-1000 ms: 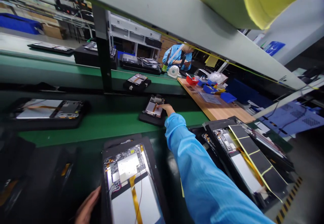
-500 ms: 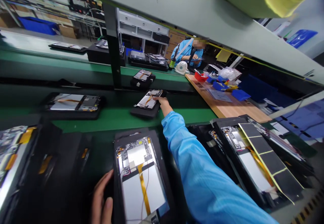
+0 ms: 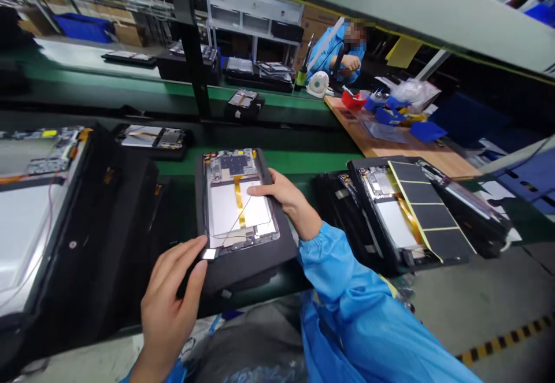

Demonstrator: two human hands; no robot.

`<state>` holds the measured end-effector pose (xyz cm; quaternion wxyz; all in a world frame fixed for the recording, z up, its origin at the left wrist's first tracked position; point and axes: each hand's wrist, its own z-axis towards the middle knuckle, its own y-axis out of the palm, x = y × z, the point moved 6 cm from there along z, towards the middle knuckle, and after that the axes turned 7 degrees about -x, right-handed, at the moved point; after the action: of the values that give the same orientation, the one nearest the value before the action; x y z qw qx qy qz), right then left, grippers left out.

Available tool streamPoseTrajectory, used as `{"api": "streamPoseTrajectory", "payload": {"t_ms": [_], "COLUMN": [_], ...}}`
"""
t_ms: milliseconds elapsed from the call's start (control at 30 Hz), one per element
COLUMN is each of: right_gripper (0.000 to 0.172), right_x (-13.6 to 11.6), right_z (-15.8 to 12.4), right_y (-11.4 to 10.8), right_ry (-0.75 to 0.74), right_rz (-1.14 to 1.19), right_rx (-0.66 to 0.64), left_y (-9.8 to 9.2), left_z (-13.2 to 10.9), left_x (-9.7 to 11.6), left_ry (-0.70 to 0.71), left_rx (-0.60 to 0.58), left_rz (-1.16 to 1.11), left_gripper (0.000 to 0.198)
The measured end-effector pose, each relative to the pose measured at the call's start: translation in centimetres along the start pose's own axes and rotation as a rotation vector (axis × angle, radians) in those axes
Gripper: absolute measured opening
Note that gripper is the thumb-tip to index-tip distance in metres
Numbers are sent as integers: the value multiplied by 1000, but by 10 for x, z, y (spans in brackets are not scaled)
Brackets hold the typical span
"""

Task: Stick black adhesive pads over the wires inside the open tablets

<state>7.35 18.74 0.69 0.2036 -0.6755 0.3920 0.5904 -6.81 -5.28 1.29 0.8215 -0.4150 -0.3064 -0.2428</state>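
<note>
L hand (image 3: 170,296) is nearest the cam, fingers spread, tips at the lower-left corner of an open tablet (image 3: 225,204), right by a small white tag (image 3: 210,254); can't tell if it's pinching the tag. R hand (image 3: 286,201), blue sleeve (image 3: 347,290) behind it, lies flat w/ fingers over the tablet's right edge onto a pale panel (image 3: 255,209), no clear grip. Tablet sits in a black holder (image 3: 249,264) on a green belt (image 3: 281,162), long axis pointing away from the person, slightly skewed, btw both hands. L hand is nearer its bottom edge, R hand nearer its right side, approx mid-length. Gold flex (image 3: 238,201) runs down the panel, thin wire (image 3: 238,224) across it. On the L, a large black unit (image 3: 73,244); on the R, a unit w/ black-yellow sheet (image 3: 427,209). Farther off: wood tabletop (image 3: 390,149), red bowl (image 3: 353,100), co-worker (image 3: 340,48) in blue.
</note>
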Motion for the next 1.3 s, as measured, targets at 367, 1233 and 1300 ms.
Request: {"api": "streamPoseTrajectory", "payload": {"t_ms": [367,1233,1300], "right_gripper": [42,24,27], "right_x": [-2,44,42], "right_z": [-76,-148,-153], "right_y": [0,23,33], "right_ry": [-480,-213,-286], "right_rz": [-607,-657,-853], "right_rx": [402,15,-32], "left_y": [12,48,49], "left_z": [-46,-14,-11], "left_x": [-4,29,30], "left_ry": [130,464,484], "left_rx": [-81,-362,-366], "left_rz": [295,263,291], "left_gripper": [28,22,24]}}
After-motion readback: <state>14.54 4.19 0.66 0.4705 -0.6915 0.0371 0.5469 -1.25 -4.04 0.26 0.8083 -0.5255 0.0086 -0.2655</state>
